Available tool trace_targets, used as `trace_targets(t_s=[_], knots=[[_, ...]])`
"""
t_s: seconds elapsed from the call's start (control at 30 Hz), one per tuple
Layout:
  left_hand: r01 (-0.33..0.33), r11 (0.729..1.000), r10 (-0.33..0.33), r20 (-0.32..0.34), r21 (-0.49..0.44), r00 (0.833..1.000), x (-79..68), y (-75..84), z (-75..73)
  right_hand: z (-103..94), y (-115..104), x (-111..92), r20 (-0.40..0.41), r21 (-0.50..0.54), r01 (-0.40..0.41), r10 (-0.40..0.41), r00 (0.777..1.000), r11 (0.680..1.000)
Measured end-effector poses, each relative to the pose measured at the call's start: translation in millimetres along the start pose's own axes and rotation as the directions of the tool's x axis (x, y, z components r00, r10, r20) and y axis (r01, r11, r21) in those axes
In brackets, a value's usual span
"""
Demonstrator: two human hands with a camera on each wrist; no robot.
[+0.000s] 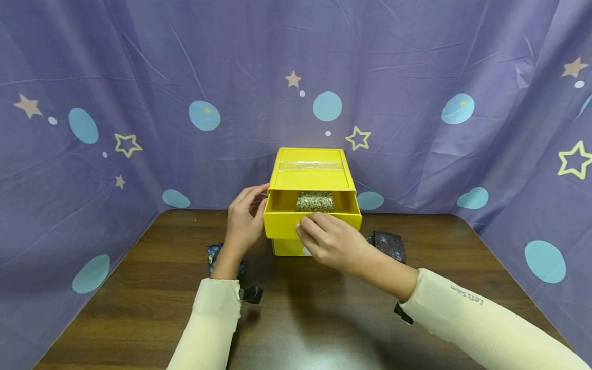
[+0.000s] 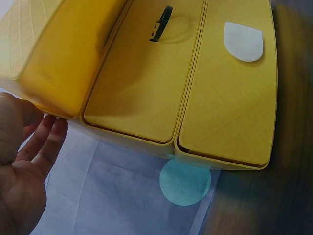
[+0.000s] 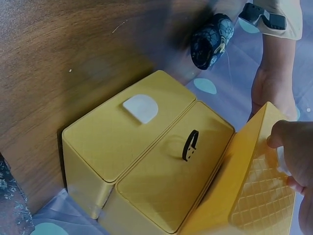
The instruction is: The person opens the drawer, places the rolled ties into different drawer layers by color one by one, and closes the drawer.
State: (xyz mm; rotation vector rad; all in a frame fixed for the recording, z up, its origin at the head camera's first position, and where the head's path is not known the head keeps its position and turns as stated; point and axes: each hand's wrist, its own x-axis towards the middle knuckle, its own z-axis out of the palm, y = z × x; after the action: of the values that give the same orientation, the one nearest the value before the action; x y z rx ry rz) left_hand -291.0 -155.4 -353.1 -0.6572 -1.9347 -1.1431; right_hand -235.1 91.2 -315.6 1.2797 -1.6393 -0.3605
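Observation:
A yellow drawer unit (image 1: 312,177) with three stacked drawers stands upright on the table. Its top drawer (image 1: 281,226) is pulled out, and a gold-and-black speckled roll (image 1: 315,201) lies inside near the back. My right hand (image 1: 332,241) is at the drawer's front, gripping the white handle (image 3: 282,161), mostly covered by the fingers in the right wrist view. My left hand (image 1: 242,221) touches the unit's left side with extended fingertips at the upper edge. Lower down, the middle drawer has a black loop handle (image 2: 161,24) and the bottom one a white tab (image 2: 244,43); both are closed.
On the brown wooden table (image 1: 152,308), a dark blue patterned roll (image 3: 210,41) lies by the left forearm. A dark floral roll (image 1: 390,245) sits to the unit's right, behind the right forearm. A purple curtain (image 1: 240,61) with stars and dots surrounds the table's back and sides.

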Motion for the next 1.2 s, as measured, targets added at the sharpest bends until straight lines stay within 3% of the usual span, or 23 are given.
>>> trace_targets(t_s=[0.3, 1.2], knots=[[-0.007, 1.000, 0.007, -0.004, -0.006, 1.000, 0.3, -0.4, -0.1, 5.7, 3.5, 0.2, -0.035, -0.008, -0.006, 0.006, 0.999, 1.000], [0.003, 1.000, -0.003, -0.008, -0.013, 1.000, 0.4, -0.5, 0.7, 17.6, 10.5, -0.5, -0.007, -0.031, -0.012, 0.011, 1.000, 0.999]])
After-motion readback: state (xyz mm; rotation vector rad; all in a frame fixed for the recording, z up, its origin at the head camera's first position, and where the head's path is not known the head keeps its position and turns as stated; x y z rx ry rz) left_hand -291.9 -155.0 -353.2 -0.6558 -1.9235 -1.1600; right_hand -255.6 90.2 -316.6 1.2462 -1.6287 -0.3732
